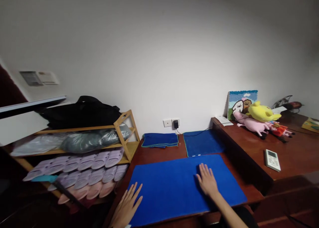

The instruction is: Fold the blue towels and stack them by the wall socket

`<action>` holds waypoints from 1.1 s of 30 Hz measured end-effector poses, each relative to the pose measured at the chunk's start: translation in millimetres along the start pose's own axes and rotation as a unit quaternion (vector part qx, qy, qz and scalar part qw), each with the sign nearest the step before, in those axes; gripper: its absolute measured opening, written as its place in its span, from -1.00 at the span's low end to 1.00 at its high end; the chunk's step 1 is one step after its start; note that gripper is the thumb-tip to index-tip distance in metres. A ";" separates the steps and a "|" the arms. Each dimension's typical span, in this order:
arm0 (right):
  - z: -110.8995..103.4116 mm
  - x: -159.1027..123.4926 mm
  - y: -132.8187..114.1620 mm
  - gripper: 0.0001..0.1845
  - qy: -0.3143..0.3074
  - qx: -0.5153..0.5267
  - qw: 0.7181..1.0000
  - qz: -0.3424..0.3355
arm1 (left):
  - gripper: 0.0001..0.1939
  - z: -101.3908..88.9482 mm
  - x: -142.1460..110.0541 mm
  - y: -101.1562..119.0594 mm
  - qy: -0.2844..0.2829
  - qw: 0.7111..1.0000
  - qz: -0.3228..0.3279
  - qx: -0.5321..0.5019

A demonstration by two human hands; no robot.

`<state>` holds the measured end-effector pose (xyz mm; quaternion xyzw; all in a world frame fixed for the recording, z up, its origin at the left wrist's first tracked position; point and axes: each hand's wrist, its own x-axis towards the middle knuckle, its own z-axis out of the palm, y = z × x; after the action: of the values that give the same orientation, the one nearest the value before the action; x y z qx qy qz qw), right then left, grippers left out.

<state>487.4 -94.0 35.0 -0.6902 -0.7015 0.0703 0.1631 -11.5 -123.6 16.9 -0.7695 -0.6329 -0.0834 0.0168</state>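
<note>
A large blue towel [174, 185] lies spread flat on a low wooden table [251, 194]. My right hand [206, 180] rests palm down on its right half, fingers stretched out and apart. At the towel's near left edge lies my left hand [127, 206], also flat with fingers spread, half on the towel and half off it. Neither hand holds anything. Behind the spread towel, a second blue towel [203, 142] lies flat and a folded blue towel [160, 140] sits to its left by the wall.
A bamboo shoe rack [127, 135] with several purple and pink slippers [87, 170] and a black bag [82, 112] stands at left. On the higher desk [294, 155] at right lie a white remote [272, 160], plush toys [259, 120] and a picture [241, 102]. A charger [175, 124] is plugged into the wall.
</note>
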 end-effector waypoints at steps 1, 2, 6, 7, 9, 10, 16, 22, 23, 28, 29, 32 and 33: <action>5.0 4.9 -28.1 -0.20 -0.019 0.012 0.999 -0.033 | -0.36 -2.3 -0.8 1.6 -0.004 1.000 -0.001 0.001; 10.2 9.0 -52.2 -0.20 -0.037 0.022 0.997 -0.060 | -0.36 -4.7 -1.6 3.0 -0.009 1.000 -0.001 0.001; 23.9 19.2 -81.9 -0.22 -0.089 0.025 0.992 -0.085 | -0.37 -9.7 -5.0 5.2 -0.017 1.000 -0.005 0.000; 24.0 21.0 -71.6 -0.22 -0.089 0.019 0.993 -0.076 | -0.37 -9.5 -5.5 4.6 -0.017 1.000 -0.005 0.000; 19.2 24.4 -35.2 -0.22 -0.079 0.000 0.996 -0.044 | -0.37 -8.2 -5.7 2.7 -0.016 1.000 -0.004 -0.003; 14.7 26.1 -11.8 -0.21 -0.075 -0.012 0.997 -0.023 | -0.38 -7.3 -5.5 1.6 -0.014 1.000 -0.002 -0.004; -17.6 35.0 128.4 -0.18 -0.080 -0.086 0.986 0.121 | -0.38 -4.8 -4.9 -1.6 -0.013 1.000 0.000 -0.013; -21.0 42.2 159.9 -0.20 -0.041 -0.114 0.980 0.155 | -0.40 -3.8 -5.7 -13.7 -0.004 1.000 0.000 -0.022; -19.9 44.6 147.9 -0.21 -0.022 -0.117 0.982 0.145 | -0.41 -4.1 -1.5 -17.2 0.015 1.000 -0.003 -0.021; -10.4 67.3 28.5 -0.28 0.011 -0.049 0.999 -0.016 | -0.40 -7.4 51.8 -25.6 0.074 0.997 -0.035 -0.005; -6.7 72.5 1.4 -0.28 0.004 -0.025 0.998 -0.049 | -0.39 -6.7 65.6 -24.9 0.072 0.997 -0.039 -0.001; 7.7 83.6 -58.5 -0.29 -0.040 0.030 0.990 -0.132 | -0.37 1.1 99.2 -21.9 0.055 0.996 -0.068 0.004; 12.7 85.4 -67.9 -0.28 -0.059 0.037 0.987 -0.142 | -0.36 5.3 105.9 -21.5 0.049 0.996 -0.078 0.003</action>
<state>419.6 -10.2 56.3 -0.5716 -0.7978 0.1129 0.1551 -12.3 -15.8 25.9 -0.7129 -0.6895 -0.1203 0.0434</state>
